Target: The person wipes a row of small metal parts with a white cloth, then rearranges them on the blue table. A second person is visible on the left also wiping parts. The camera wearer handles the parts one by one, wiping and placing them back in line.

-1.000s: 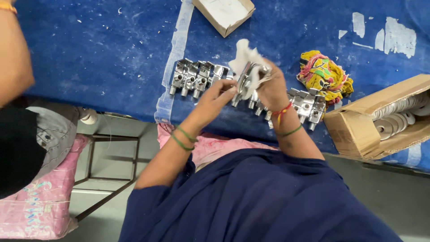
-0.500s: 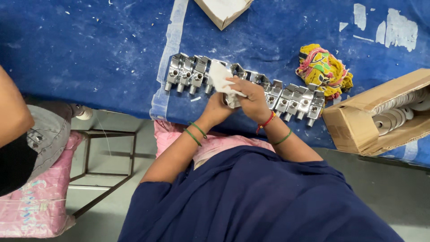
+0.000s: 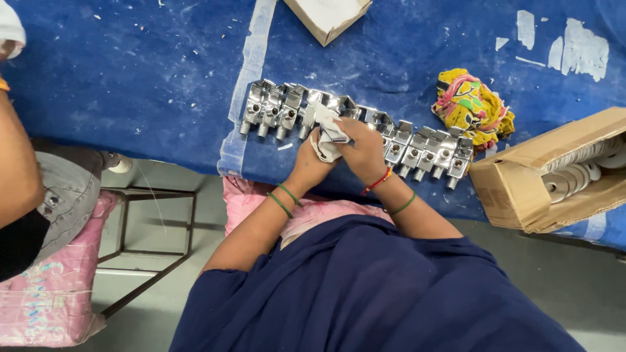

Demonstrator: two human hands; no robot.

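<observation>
At about nine o'clock a co-worker's bare arm (image 3: 16,163) leans in by the pink padded stool (image 3: 45,280). On the dusty blue table cover (image 3: 130,78) lies a row of shiny chrome valve bodies (image 3: 277,107), its long axis running from ten o'clock to four o'clock, the round ports pointing toward the person; the left hand (image 3: 312,163) has its fingers closed around a crumpled white cloth (image 3: 328,137); the right hand (image 3: 362,146) presses its fingers together on the cloth over the middle pieces. To wipe well, I judge, hold the piece steady and rub along the row. At three o'clock lie a colourful rag (image 3: 473,104) and a cardboard box of metal discs (image 3: 521,189).
</observation>
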